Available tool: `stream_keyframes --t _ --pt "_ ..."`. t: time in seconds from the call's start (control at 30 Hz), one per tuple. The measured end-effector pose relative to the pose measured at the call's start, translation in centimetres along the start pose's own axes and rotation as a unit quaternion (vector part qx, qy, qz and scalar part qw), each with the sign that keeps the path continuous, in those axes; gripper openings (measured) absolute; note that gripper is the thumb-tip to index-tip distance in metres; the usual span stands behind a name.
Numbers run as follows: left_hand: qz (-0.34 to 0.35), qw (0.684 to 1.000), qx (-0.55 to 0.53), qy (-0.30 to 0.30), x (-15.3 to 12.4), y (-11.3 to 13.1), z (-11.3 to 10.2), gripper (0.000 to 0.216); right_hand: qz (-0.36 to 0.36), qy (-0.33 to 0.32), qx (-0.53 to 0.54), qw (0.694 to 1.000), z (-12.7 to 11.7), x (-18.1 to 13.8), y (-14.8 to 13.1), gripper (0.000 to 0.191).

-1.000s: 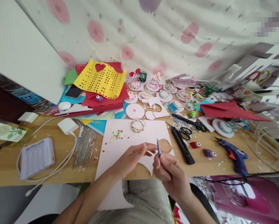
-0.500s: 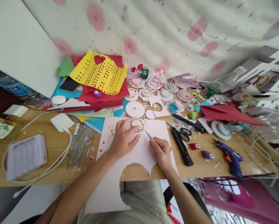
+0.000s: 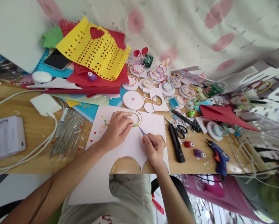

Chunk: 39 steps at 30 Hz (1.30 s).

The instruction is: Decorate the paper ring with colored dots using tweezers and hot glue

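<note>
A small ring of colourful beads on thin wire (image 3: 137, 125) rests over a sheet of white card (image 3: 127, 152) with curved cut-outs. My left hand (image 3: 117, 129) has its thumb and fingertips drawn together on the ring's left edge. Pointed purple-grey tweezers (image 3: 141, 130) are gripped in my right hand (image 3: 154, 149), their tip close to the ring's lower right side. Whether a bead sits at that tip is too small to tell. Loose red, yellow and green beads (image 3: 99, 126) are scattered on the card left of my left hand.
Finished beaded rings on white discs (image 3: 168, 87) crowd the back. To the right are a black stapler-like tool (image 3: 176, 144), scissors (image 3: 181, 131) and a blue glue gun (image 3: 220, 157). Thin wires (image 3: 68, 133), a white charger (image 3: 46, 104) and cable lie left.
My left thumb and fingers have closed from a spread pose onto the ring's edge. The tweezers stay near the ring's lower right. The view has shifted, moving the scene left and up.
</note>
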<state>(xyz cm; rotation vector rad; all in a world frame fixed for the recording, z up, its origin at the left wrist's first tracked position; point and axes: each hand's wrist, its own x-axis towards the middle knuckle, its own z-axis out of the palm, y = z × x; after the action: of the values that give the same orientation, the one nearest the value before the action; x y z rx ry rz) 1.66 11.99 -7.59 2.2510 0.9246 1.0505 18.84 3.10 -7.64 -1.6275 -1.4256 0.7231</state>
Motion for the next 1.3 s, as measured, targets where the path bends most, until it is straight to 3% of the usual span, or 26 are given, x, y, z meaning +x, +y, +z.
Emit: stream_keyframes --t 1.3 --pt "0.016 0.999 -0.034 0.008 -0.21 0.01 -0.05 0.009 -0.067 0.029 -0.086 0.994 0.23 -0.21 0.21 0.038"
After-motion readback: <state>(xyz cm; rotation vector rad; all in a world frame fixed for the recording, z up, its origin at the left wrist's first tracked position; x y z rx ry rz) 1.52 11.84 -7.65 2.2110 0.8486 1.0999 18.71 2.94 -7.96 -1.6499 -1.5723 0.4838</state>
